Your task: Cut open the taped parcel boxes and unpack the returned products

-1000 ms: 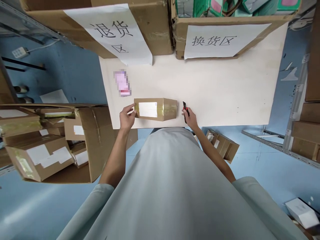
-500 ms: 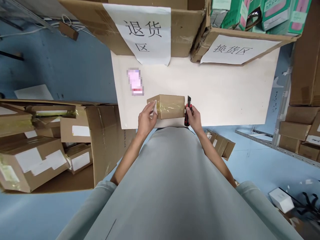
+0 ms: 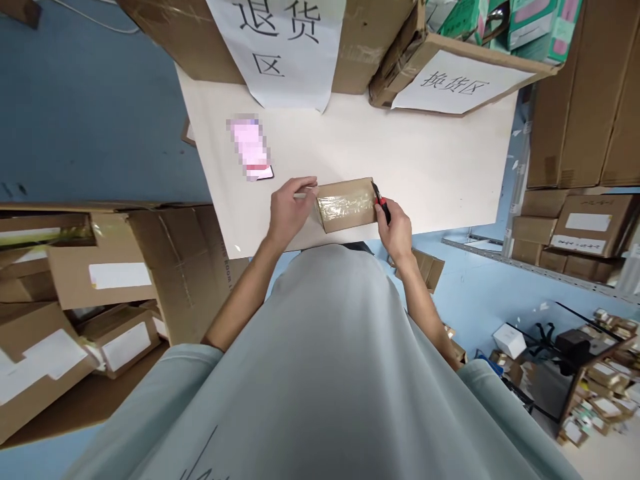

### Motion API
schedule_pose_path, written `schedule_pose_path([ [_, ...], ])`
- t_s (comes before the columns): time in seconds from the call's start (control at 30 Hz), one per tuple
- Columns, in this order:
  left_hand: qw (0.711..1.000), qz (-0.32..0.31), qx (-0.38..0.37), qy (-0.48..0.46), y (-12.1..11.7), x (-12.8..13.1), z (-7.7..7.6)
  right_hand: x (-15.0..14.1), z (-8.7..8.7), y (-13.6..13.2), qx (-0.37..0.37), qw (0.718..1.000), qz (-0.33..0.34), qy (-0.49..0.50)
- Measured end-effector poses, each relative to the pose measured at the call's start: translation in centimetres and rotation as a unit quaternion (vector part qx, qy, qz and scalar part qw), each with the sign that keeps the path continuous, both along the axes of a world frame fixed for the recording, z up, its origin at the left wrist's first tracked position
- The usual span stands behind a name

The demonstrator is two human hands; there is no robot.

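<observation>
A small brown cardboard box [image 3: 347,205] with shiny clear tape over its top lies near the table's front edge, slightly turned. My left hand [image 3: 293,208] is closed at the box's left end, fingertips on its edge. A pale sliver shows between those fingers; I cannot make out what it is. In my right hand [image 3: 396,230] is a red and black utility knife [image 3: 384,208], its dark tip touching or very close to the box's upper right corner. The fingers wrap round the knife's handle, hiding part of it.
A pixelated pink phone [image 3: 250,148] lies on the white table [image 3: 425,153]. Two labelled cartons stand behind: a large carton [image 3: 360,60] and a carton [image 3: 395,73] of green boxes. A big open carton [image 3: 185,260] of parcels is at left. Shelved boxes [image 3: 583,223] stand right.
The view has shifted, so the table sits further left. The box has turned slightly, its right end now higher. My right hand has tilted the knife against the box's right end.
</observation>
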State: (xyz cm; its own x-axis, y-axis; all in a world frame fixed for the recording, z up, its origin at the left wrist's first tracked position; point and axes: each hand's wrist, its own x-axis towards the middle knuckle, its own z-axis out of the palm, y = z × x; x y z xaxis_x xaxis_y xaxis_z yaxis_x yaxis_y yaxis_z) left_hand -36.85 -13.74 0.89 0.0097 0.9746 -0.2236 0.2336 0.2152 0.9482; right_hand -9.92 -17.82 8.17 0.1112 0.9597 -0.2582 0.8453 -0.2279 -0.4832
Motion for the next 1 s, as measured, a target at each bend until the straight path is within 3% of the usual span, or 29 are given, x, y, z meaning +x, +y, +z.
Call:
schedule_pose_path([
  [0.1,0.999,-0.053,0.002,-0.003,2.4,-0.9,0.3,-1.3,2.0,-0.8,-0.008,1.000,-0.022,-0.020],
  [0.23,0.996,-0.089,-0.005,-0.016,3.9,-1.8,0.1,-4.4,4.0,-1.8,-0.072,0.996,-0.001,0.059],
  [0.33,0.994,-0.105,-0.005,-0.030,4.2,-2.2,-0.1,-7.1,4.0,-1.7,-0.109,0.990,0.029,0.083],
  [0.5,0.992,-0.116,-0.009,-0.040,4.3,-2.5,0.2,-10.0,3.0,-0.8,-0.139,0.988,0.067,0.026],
  [1.0,0.993,-0.104,-0.028,-0.044,3.8,-1.8,0.1,-12.2,4.5,-1.0,-0.194,0.978,0.070,-0.038],
])
